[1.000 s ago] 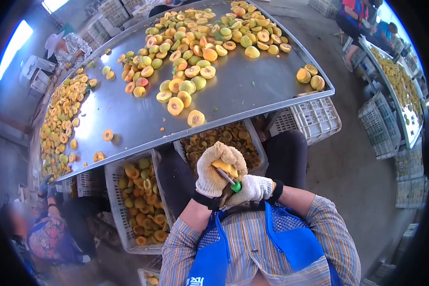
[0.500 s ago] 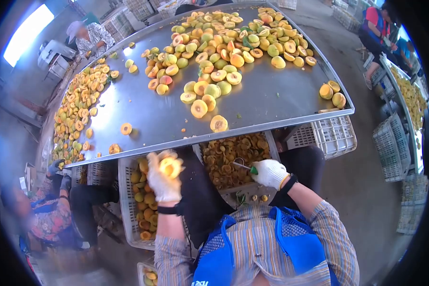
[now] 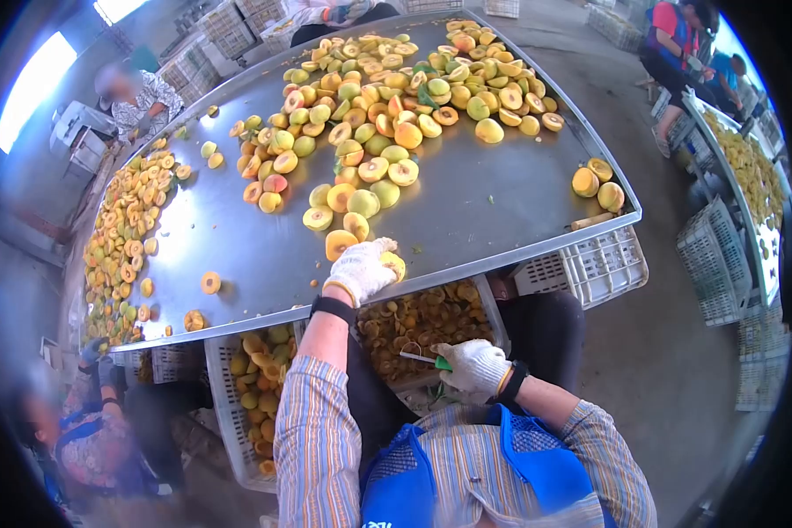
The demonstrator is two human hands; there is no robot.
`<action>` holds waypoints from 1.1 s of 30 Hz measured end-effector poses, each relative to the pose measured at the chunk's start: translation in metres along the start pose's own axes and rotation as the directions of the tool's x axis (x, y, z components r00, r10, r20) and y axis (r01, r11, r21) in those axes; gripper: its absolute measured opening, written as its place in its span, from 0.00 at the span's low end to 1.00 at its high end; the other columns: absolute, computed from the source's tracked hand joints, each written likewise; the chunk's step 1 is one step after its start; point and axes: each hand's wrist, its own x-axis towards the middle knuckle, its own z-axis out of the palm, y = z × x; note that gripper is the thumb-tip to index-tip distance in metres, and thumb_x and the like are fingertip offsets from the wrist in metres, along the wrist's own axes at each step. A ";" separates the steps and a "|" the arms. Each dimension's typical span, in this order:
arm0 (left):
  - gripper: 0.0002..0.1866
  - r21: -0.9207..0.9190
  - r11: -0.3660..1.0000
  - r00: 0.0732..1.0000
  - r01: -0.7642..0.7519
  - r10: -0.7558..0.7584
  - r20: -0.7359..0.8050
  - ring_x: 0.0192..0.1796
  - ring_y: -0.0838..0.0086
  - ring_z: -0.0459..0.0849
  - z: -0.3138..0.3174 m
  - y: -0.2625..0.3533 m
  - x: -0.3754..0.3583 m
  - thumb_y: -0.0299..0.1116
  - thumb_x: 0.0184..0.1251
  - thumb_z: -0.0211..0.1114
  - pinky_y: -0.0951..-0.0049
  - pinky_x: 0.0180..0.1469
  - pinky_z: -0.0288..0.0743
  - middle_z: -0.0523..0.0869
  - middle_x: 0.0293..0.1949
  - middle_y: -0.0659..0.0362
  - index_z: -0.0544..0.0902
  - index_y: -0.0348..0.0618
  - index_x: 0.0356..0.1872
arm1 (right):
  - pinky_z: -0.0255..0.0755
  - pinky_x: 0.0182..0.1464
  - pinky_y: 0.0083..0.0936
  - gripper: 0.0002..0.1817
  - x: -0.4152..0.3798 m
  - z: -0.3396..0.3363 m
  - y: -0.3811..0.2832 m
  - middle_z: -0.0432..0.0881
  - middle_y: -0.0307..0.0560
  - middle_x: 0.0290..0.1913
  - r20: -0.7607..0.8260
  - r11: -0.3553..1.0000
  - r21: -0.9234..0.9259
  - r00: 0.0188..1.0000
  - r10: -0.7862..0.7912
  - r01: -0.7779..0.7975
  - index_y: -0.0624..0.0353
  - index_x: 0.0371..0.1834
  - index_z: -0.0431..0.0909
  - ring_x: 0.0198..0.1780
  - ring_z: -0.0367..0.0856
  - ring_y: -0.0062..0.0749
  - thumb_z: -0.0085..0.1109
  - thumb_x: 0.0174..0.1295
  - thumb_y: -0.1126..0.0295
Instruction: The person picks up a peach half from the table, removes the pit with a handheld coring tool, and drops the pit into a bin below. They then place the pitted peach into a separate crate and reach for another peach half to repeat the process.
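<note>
At the table's near edge, my left hand (image 3: 361, 269) in a white knit glove has its fingers closed on a yellow peach half (image 3: 394, 266). Just beyond it on the metal table lies another cut half (image 3: 340, 245). My right hand (image 3: 477, 366), gloved too, is wrapped around the green handle (image 3: 442, 363) of a pitting tool whose thin metal loop (image 3: 408, 352) points left. That tool hovers over a crate of fruit scraps (image 3: 500, 319) between my knees. The fingers' undersides on my left hand are hidden.
Piles of halved peaches (image 3: 374, 110) cover the metal table (image 3: 466, 220). A crate of peach halves (image 3: 224, 414) stands by my left leg, and a white crate (image 3: 603, 264) under the table's right corner. Co-workers sit at the left and far side; others are at the right table.
My left hand has let go of the cut fruit it held above the left crate and reached up and right onto the table, taking a peach half. The right hand, with its tool, shifted slightly left and down.
</note>
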 end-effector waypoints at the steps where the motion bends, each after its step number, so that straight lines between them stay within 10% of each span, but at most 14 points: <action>1: 0.27 -0.011 1.000 0.998 0.003 -0.002 0.067 0.57 0.53 0.85 -0.005 0.003 -0.001 0.44 0.59 0.68 0.59 0.60 0.77 0.86 0.55 0.45 0.82 0.46 0.60 | 0.80 0.41 0.47 0.16 -0.002 -0.001 0.000 0.87 0.57 0.32 -0.014 1.000 0.026 1.000 0.010 -0.010 0.58 0.49 0.82 0.37 0.88 0.54 0.59 0.63 0.62; 7: 0.25 -0.501 0.846 0.965 0.180 -0.251 -0.078 0.46 0.60 0.90 -0.006 0.000 -0.036 0.42 0.57 0.72 0.61 0.50 0.83 0.89 0.47 0.48 0.85 0.37 0.53 | 0.82 0.42 0.42 0.20 -0.006 -0.031 -0.009 0.88 0.53 0.33 -0.018 0.986 0.140 0.995 0.095 -0.091 0.52 0.53 0.83 0.37 0.89 0.48 0.63 0.63 0.52; 9: 0.22 -0.966 -0.188 0.956 -0.178 -0.267 -0.124 0.44 0.58 0.89 0.006 0.004 -0.052 0.42 0.63 0.70 0.59 0.45 0.85 0.88 0.42 0.49 0.83 0.39 0.53 | 0.82 0.42 0.38 0.24 -0.019 -0.057 -0.028 0.88 0.52 0.34 0.040 0.918 0.354 0.984 0.176 -0.178 0.48 0.60 0.81 0.36 0.90 0.43 0.64 0.64 0.50; 13: 0.28 -0.799 -0.565 0.976 -0.205 -0.185 -0.119 0.29 0.64 0.86 0.012 0.048 -0.090 0.57 0.75 0.58 0.73 0.24 0.79 0.86 0.35 0.49 0.78 0.41 0.57 | 0.82 0.43 0.36 0.27 -0.030 -0.063 -0.045 0.89 0.50 0.37 -0.075 0.932 0.353 0.991 0.110 -0.077 0.44 0.65 0.79 0.38 0.90 0.43 0.63 0.65 0.48; 18: 0.34 -0.888 -0.444 0.988 -0.121 -0.145 -0.062 0.26 0.67 0.84 0.024 0.064 -0.117 0.65 0.76 0.50 0.79 0.21 0.73 0.87 0.38 0.45 0.79 0.42 0.57 | 0.82 0.42 0.37 0.27 -0.039 -0.049 -0.047 0.88 0.52 0.36 -0.165 0.946 0.316 0.978 0.130 -0.073 0.42 0.66 0.77 0.37 0.90 0.44 0.63 0.65 0.49; 24: 0.23 -0.822 -0.491 0.956 -0.288 -0.203 -0.214 0.49 0.49 0.86 0.035 0.082 -0.132 0.48 0.80 0.55 0.54 0.49 0.84 0.84 0.53 0.42 0.77 0.40 0.63 | 0.82 0.37 0.38 0.26 -0.054 -0.046 -0.055 0.87 0.51 0.32 -0.326 0.964 0.264 0.943 0.070 0.020 0.45 0.65 0.77 0.34 0.89 0.46 0.65 0.65 0.53; 33: 0.23 -0.790 -0.528 0.947 -0.311 -0.107 -0.301 0.57 0.52 0.83 0.044 0.100 -0.139 0.39 0.74 0.60 0.55 0.61 0.78 0.83 0.55 0.44 0.78 0.32 0.61 | 0.81 0.36 0.42 0.24 -0.058 -0.045 -0.057 0.87 0.53 0.32 -0.479 0.976 0.199 0.878 0.016 0.091 0.47 0.63 0.77 0.34 0.88 0.49 0.65 0.65 0.56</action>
